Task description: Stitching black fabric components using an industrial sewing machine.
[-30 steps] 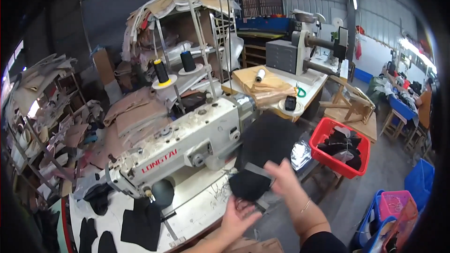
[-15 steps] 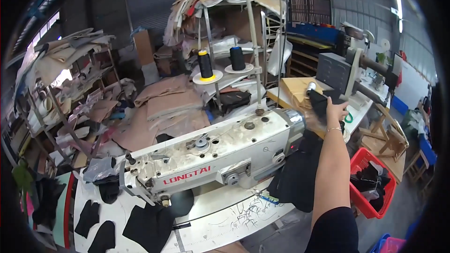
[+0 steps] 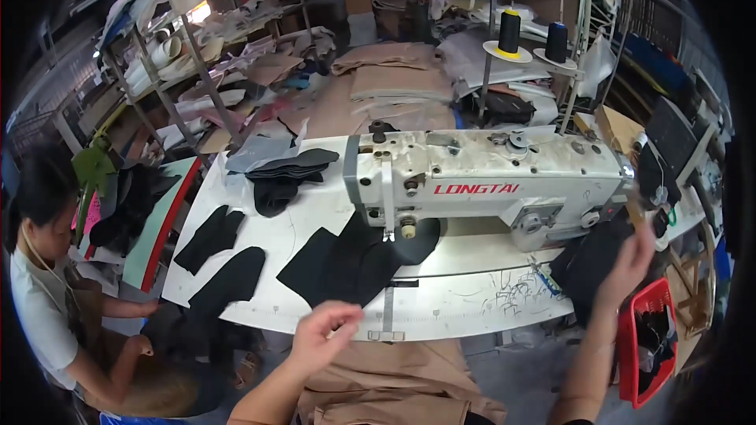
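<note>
My left hand (image 3: 324,336) is over the front edge of the white sewing table (image 3: 472,299), with its fingers stretched out and nothing seen in them. Just beyond it, black fabric pieces (image 3: 339,264) lie on the table below the needle end of a white sewing machine (image 3: 488,181). My right hand (image 3: 628,264), smeared by motion, is off the machine's right end, nearest a black cloth (image 3: 583,264) that hangs over the table's edge. Whether it grips anything is hidden by the blur.
Two more cut black pieces (image 3: 228,282) and a stack of dark pieces (image 3: 295,167) lie left on the table. A red basket (image 3: 628,354) stands low at right. Black thread spools (image 3: 509,31) rise behind the machine. A co-worker (image 3: 59,299) sits at far left.
My view has swung left, bringing in the co-worker and my left hand. My right hand has drawn back from a dark item beyond the machine's right end, toward me.
</note>
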Demonstrator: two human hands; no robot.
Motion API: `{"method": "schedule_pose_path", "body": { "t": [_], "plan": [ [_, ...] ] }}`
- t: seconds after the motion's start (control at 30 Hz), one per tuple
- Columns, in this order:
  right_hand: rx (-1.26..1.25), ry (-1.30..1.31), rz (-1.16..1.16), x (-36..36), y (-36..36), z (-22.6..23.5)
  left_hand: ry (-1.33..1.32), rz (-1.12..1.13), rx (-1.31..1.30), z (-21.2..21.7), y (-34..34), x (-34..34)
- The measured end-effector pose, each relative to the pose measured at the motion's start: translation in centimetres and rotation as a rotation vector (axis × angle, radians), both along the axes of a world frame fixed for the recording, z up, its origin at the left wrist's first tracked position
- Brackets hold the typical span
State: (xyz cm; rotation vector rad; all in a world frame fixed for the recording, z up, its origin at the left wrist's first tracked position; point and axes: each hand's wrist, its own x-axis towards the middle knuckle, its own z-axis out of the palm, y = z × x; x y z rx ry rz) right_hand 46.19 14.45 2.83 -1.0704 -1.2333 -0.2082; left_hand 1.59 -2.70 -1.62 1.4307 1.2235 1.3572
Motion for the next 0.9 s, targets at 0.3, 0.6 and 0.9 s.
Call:
{"method": "schedule_pose_path", "body": {
  "t": [0.3,0.6,0.9],
  "plan": [
    [-0.358,-0.671,0.618,-24.5,-4.9,-6.3,0.868,0.052,0.335,-1.2,9.3,-4.2],
    [-0.287,-1.007,0.716,-27.6,-2.2,-9.0,1.197,-0.077,0.216,-2.6,14.2,-4.0],
    [-0.162,-1.075,0.718,-27.6,-0.8,-9.0,1.311,-0.104,0.189,-2.1,15.1,-3.9]
  ]
}}
